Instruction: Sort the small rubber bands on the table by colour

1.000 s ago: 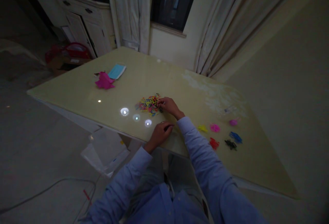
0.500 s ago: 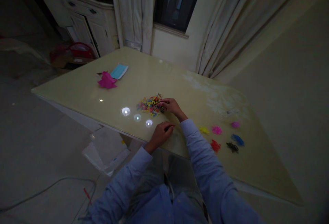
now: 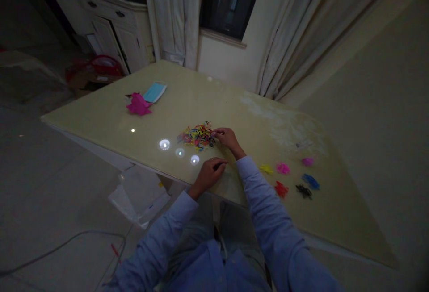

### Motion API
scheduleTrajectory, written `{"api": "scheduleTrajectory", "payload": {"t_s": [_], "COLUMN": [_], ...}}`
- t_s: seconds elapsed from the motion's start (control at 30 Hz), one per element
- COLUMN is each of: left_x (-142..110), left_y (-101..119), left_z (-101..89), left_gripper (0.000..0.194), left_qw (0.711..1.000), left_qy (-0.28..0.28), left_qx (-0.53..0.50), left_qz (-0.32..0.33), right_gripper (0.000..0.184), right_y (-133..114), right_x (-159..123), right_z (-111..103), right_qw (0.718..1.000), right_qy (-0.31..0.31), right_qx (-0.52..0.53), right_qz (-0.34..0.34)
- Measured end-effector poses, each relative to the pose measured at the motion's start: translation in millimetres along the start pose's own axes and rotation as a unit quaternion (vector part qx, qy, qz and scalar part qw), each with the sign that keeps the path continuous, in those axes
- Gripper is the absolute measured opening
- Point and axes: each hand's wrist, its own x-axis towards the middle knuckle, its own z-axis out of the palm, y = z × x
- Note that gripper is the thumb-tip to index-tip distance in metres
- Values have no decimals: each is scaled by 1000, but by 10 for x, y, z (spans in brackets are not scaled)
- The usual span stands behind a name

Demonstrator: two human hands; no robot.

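Note:
A mixed pile of small, thin coloured loops point(image 3: 195, 137) in yellow, red, black and blue lies on the table; their exact kind is too small to make out. My right hand point(image 3: 227, 138) is at the pile's right edge, thumb and fingertips pinched together. Whatever lies between those fingertips is too small to name. Nearer the table's front edge, my left hand point(image 3: 210, 173) rests with its fingers curled and thumb drawn in, just below the right hand. What it may hold is hidden.
On the table's right lie small single-colour heaps: yellow point(image 3: 266, 168), pink point(image 3: 283, 168), red point(image 3: 281, 189), black point(image 3: 304, 191), blue point(image 3: 310, 181) and purple point(image 3: 307, 161). A clear plastic piece point(image 3: 303, 144) lies behind them. Far left are a magenta wrapper point(image 3: 138, 104) and blue face mask point(image 3: 155, 92).
My right hand has drawn slightly to the right, from over the pile's edge to just beside it. The left hand has stayed almost still.

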Motion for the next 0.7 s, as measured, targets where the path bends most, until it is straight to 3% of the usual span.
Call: {"api": "scheduleTrajectory", "payload": {"t_s": [0.2,0.47,0.7], "left_x": [5,15,7], "left_y": [26,49,38], "left_z": [-15,-22,-17], "left_gripper": [20,21,22], "left_qw": [1000,1000,1000], "left_qy": [3,6,10], "left_qx": [9,14,5], "left_qz": [-8,-14,-17], "right_gripper": [20,10,12], "right_y": [-39,-81,3], "right_x": [71,206,179], "right_z": [61,197,190], "right_qw": [999,982,987], "right_qy": [-5,-44,-27], "right_qx": [-16,-180,-156], "right_qz": [-32,-31,-22]}}
